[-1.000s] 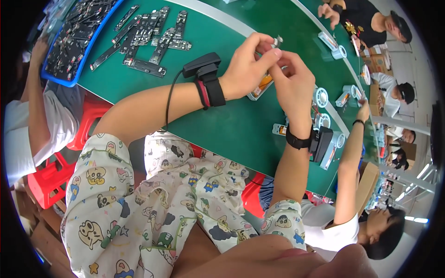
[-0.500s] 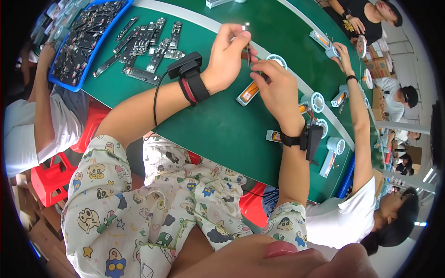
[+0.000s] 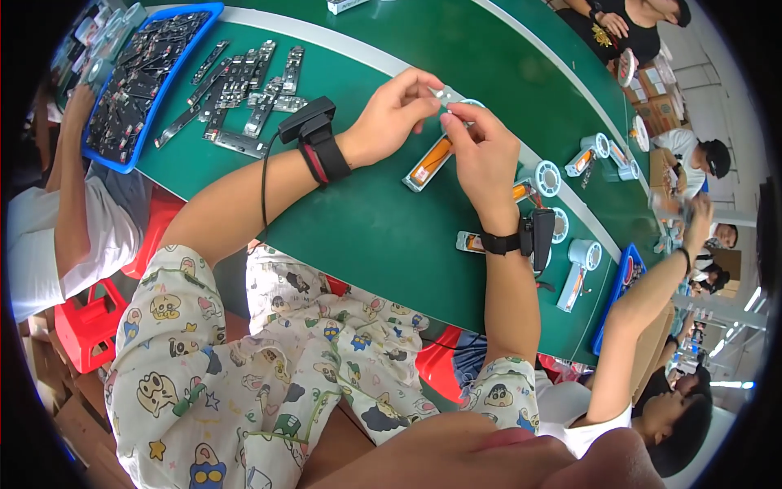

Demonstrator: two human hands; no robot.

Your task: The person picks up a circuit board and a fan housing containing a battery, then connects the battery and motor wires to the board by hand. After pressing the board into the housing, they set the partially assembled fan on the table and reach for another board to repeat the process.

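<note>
The small pale part (image 3: 441, 94), seemingly light and fragile, is pinched at its edge, the best hold, by the left hand (image 3: 395, 112); whether the right hand (image 3: 485, 155) grips, I cannot tell

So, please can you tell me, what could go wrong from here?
The small part seems held only by the fingers of the left hand, with the right hand close; it might slip and drop near the pale case. The black cable from the left wrist could snag. The loose, overlapping boards could scatter if bumped.
</note>
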